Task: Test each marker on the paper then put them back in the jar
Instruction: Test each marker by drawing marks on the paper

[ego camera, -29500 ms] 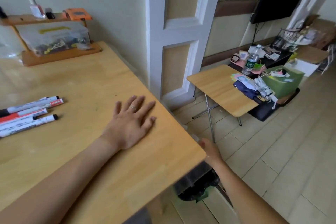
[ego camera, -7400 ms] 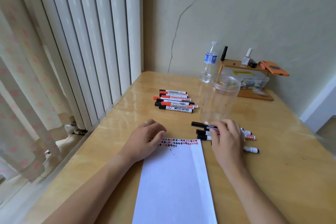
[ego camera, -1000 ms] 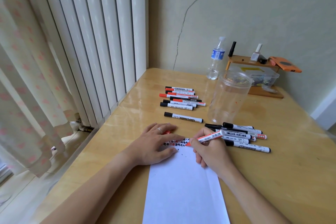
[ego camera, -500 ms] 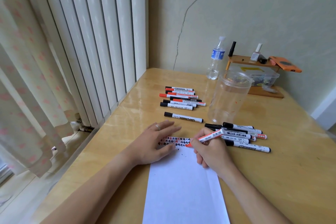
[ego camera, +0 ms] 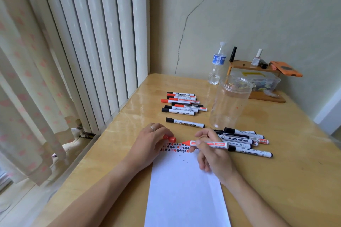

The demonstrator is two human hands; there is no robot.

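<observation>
A white sheet of paper (ego camera: 186, 186) lies on the wooden table (ego camera: 287, 180), with a row of red and black test marks along its top edge. My right hand (ego camera: 212, 153) grips an uncapped red marker (ego camera: 208, 143), tip pointing left just above the marks. My left hand (ego camera: 149, 145) holds the red cap (ego camera: 169, 138) at its fingertips, close to the tip. A clear empty plastic jar (ego camera: 230, 101) stands behind. One group of markers (ego camera: 182, 103) lies left of the jar, a single black marker (ego camera: 184, 125) nearer me, another pile (ego camera: 247, 142) by my right hand.
A water bottle (ego camera: 216, 64) stands at the back by the wall. A small wooden shelf (ego camera: 258, 72) with bottles, an orange case and a clear box sits at the back right. White vertical panels and a curtain (ego camera: 27, 97) run along the table's left edge.
My right hand has lifted the red marker's tip off the paper. My left hand, which lay flat on the paper's top edge, now holds the red cap towards the tip.
</observation>
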